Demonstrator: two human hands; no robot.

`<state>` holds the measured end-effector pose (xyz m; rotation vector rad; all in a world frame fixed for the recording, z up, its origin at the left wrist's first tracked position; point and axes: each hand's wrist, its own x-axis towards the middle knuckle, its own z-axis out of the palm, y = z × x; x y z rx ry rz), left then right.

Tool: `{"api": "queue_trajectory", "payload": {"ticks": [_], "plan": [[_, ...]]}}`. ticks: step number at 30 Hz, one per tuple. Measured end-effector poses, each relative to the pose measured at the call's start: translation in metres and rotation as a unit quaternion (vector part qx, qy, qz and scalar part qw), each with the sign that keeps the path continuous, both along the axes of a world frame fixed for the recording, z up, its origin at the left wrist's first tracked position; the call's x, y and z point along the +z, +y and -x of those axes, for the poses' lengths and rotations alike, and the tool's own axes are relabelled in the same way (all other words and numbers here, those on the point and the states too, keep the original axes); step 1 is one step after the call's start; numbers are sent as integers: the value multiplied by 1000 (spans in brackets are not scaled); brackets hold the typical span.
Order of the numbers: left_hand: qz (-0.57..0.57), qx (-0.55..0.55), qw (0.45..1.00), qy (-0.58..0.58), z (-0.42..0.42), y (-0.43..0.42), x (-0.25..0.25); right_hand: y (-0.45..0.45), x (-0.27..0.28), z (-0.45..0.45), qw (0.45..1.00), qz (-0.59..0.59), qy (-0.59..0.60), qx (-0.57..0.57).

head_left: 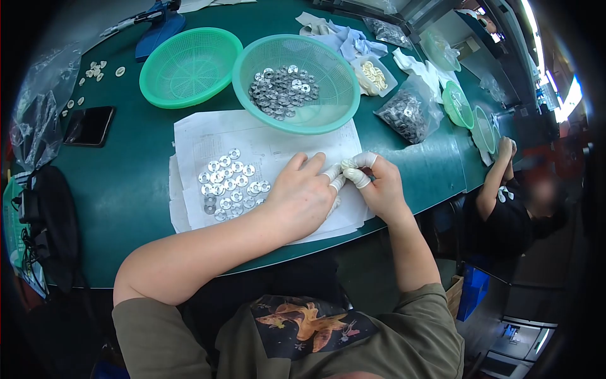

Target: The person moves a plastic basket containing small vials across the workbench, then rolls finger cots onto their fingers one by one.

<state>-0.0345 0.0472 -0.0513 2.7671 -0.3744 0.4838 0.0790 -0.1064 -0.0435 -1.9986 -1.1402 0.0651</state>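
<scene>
My left hand (306, 192) and my right hand (380, 188) meet over the right part of the white paper sheets (271, 142). White finger cots cover some fingertips on both hands. The fingertips of each hand are pinched together and touch the other's; whatever lies between them is too small and hidden to name. Left of my left hand, several flat silver metal discs with centre holes (218, 177) lie spread on the paper. Beyond the hands, a green mesh basket (338, 95) holds a heap of similar metal discs (283, 91).
Another green basket (189, 88) stands at the back left, near a black phone (90, 126). To the right are a tub of cream-coloured rings (374, 77) and a bag of metal parts (410, 114). A co-worker (505, 208) sits farther right.
</scene>
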Motion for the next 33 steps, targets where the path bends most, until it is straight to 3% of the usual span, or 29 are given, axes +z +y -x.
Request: {"api": "queue_trajectory", "payload": {"ticks": [2, 4, 8, 10, 12, 14, 18, 20, 33], "plan": [[10, 3, 1000, -16, -1, 1, -1, 1, -4, 0, 1000, -2, -14, 6], [-15, -18, 999, 36, -1, 3, 3, 2, -11, 4, 993, -29, -110, -13], [-4, -31, 999, 5, -3, -1, 0, 2, -12, 5, 995, -36, -75, -53], [-19, -29, 999, -5, -3, -4, 3, 0, -15, 3, 997, -58, -3, -60], [-8, -44, 999, -31, -5, -5, 0, 1, -8, 3, 996, -54, -46, -56], [0, -52, 997, -61, -6, -6, 1, 1, -8, -1, 996, -50, -68, 15], [15, -32, 997, -63, -8, -10, -3, 0, -12, -1, 997, -70, 22, -36], [25, -19, 995, -90, -8, -13, -4, 0, -8, 0, 997, -63, -33, 9], [25, -19, 997, -65, -7, -7, 0, -1, -7, 2, 996, -85, -13, -12]]}}
